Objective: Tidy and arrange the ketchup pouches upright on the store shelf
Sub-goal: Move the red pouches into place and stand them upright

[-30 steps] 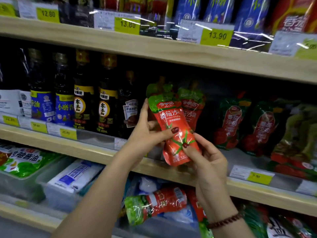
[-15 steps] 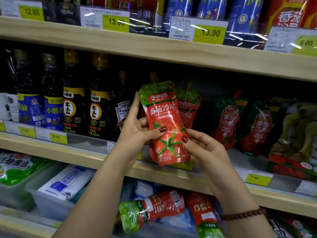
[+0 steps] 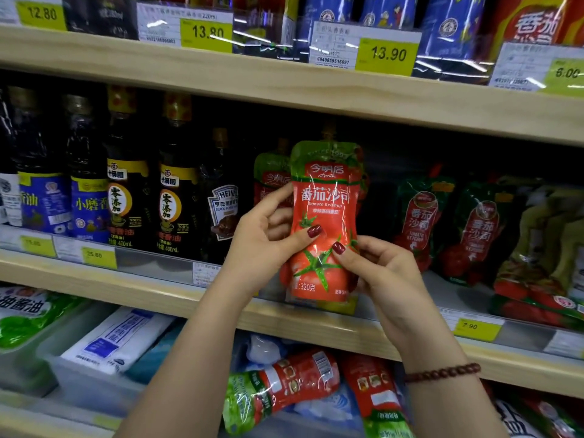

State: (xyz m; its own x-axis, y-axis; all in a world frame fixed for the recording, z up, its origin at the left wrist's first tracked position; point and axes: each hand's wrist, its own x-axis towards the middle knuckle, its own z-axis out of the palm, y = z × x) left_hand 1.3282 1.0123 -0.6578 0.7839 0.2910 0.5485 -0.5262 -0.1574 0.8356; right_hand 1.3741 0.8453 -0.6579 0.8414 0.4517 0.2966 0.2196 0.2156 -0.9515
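**Store shelf, one ketchup pouch upright between two hands**

Pale wooden shelving fills the view, lined with sauces and yellow price tags.

The left thumb (image 3: 305, 236) (dark red nail) presses on the front of a ketchup pouch (image 3: 325, 197), and the fingers of the left hand (image 3: 262, 245) curl behind the pouch's left edge. The right thumb (image 3: 343, 256) presses the front a little lower, with the right hand (image 3: 379, 279) wrapped round the right edge. Both hands pinch the pouch.

It stands upright with its printed face toward the camera and its green top uppermost. Its bottom edge is level with the front lip of the middle shelf (image 3: 126, 286); I cannot tell whether it touches the board.

A second pouch (image 3: 271, 175) stands just behind it to the left, partly hidden. Dark bottles (image 3: 177, 197) stand in a row further left on the same shelf. To the right, well apart from the hands, two darker pouches (image 3: 420, 222) lean upright.

A beaded bracelet (image 3: 442, 373) circles the right wrist. On the shelf below, a red and green pouch (image 3: 284, 384) lies on its side.
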